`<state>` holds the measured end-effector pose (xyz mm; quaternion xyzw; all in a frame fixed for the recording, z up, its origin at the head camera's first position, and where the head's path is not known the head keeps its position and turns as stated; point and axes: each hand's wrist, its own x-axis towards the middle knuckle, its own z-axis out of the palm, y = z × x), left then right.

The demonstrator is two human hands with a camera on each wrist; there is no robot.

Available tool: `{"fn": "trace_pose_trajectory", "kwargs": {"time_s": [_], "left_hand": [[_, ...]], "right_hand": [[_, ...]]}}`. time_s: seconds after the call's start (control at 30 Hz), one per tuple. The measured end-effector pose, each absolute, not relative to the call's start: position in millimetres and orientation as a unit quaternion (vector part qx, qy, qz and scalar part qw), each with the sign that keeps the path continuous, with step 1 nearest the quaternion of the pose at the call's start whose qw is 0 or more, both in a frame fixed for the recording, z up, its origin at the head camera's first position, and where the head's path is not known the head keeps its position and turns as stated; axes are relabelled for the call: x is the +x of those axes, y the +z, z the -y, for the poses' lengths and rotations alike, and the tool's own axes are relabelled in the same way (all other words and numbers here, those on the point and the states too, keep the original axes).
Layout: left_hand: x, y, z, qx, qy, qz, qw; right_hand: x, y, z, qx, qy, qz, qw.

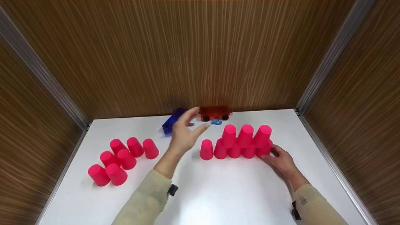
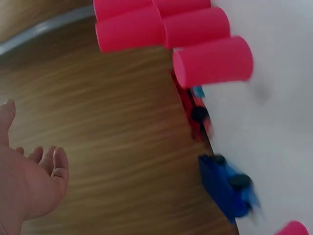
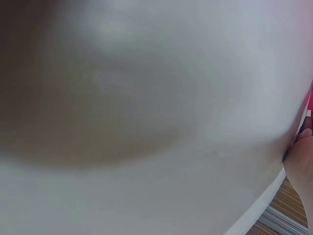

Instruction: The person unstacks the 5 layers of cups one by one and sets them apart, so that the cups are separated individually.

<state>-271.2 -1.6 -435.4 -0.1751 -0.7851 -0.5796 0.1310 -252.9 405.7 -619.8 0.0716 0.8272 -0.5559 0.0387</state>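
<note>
Several upside-down pink cups stand in a row, and three more sit on top of them; the leftmost bottom cup [image 1: 206,150] has none above it. My right hand [image 1: 282,161] grips the rightmost bottom cup [image 1: 262,152], thumb in front and fingers at its right side. In the right wrist view only part of that hand [image 3: 303,152] shows at the edge. My left hand [image 1: 183,134] is raised to the left of the stack, holding nothing, with thumb and fingers spread apart. In the left wrist view the same hand [image 2: 32,183] appears with its fingers loosely bent.
Several loose pink cups [image 1: 126,159] stand upside down on the left of the white table [image 1: 215,193]. Near the back wall are a blue toy vehicle [image 1: 170,123], partly behind my left hand, a red wheeled toy [image 1: 215,112] and a small light-blue item [image 1: 217,122]. Wood-grain panels enclose the table.
</note>
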Motion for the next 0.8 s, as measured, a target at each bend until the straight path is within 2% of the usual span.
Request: {"fn": "trace_pose_trajectory", "kwargs": {"time_s": [0.4, 0.8], "left_hand": [[-288.3, -463.7, -70.6, -0.167, -0.583, 0.795, 0.01], [-292.6, -490.0, -91.8, -0.142, -0.56, 0.816, -0.026]], "right_hand": [[-253.6, -623.2, -407.0, 0.085, -0.557, -0.825, 0.049], [-249.5, -621.0, -406.0, 0.084, -0.552, -0.829, 0.045]]}}
